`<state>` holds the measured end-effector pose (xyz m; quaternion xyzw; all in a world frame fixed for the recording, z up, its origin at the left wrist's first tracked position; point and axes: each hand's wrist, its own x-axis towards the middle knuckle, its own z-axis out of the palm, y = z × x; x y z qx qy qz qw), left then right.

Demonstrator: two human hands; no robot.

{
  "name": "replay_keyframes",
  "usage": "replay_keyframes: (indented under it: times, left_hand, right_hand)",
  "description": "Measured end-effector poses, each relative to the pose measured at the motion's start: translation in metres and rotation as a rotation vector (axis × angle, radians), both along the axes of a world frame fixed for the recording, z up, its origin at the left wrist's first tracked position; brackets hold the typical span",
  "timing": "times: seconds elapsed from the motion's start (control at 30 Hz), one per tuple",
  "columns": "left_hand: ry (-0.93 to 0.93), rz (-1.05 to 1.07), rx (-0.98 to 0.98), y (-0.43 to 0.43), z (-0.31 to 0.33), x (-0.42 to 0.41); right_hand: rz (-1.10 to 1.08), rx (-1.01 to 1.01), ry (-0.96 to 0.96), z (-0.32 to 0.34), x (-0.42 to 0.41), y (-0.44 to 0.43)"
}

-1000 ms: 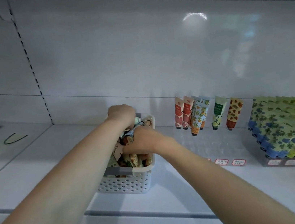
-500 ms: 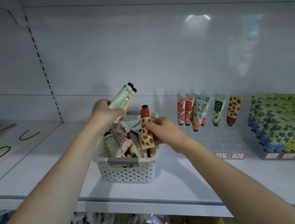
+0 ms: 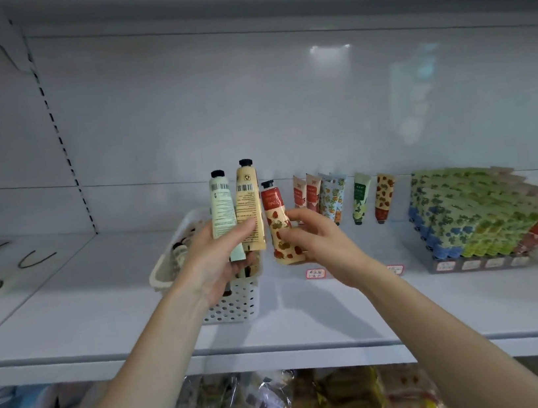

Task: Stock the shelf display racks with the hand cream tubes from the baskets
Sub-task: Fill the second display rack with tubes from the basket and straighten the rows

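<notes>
holding 2 tubes upright, the left hand (image 3: pixel 214 267) had thumb and fingers curled round a pale green tube (image 3: pixel 222 210) and a cream tube (image 3: pixel 249 206), black caps up, barcodes toward the camera. the right hand (image 3: pixel 325 247) pinched a strawberry-print tube (image 3: pixel 280 233) between thumb and fingers, cap up too, just beside the other 2. all 3 were in the air above the white basket (image 3: pixel 169 269), which sat near the middle of the shelf (image 3: pixel 312 322), between its front and back edges, with more tubes showing inside (how many i could not tell, as the left hand covered most of it).

toward the back edge, right of the basket, a short row of tubes (image 3: pixel 337 197) stood cap-down, about 6 of them, with bare space in front of them down to the price labels (image 3: pixel 315 273). at the right end of the shelf a second rack (image 3: pixel 469 210) looked packed full. so i judged the job partly done: 1 rack stocked, the other barely begun, 3 tubes in hand not yet placed, and the basket not emptied.
</notes>
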<state>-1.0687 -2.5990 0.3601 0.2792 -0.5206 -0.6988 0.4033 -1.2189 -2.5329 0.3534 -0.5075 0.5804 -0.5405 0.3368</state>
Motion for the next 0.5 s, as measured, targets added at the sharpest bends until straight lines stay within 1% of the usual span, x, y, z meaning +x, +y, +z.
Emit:
replay_keyframes:
  times: [0.23, 0.4, 0.5]
  left_hand:
    - [-0.005, 0.109, -0.05, 0.016, -0.011, -0.026]
    - [0.019, 0.123, -0.087, 0.023, -0.014, -0.049]
    - [0.031, 0.122, -0.071, 0.027, -0.02, -0.062]
  right_hand:
    - [0.004, 0.089, 0.019, 0.0, -0.025, 0.036]
    - [0.074, 0.219, 0.017, -0.003, -0.05, 0.061]
    - [0.045, 0.228, 0.017, -0.007, -0.065, 0.071]
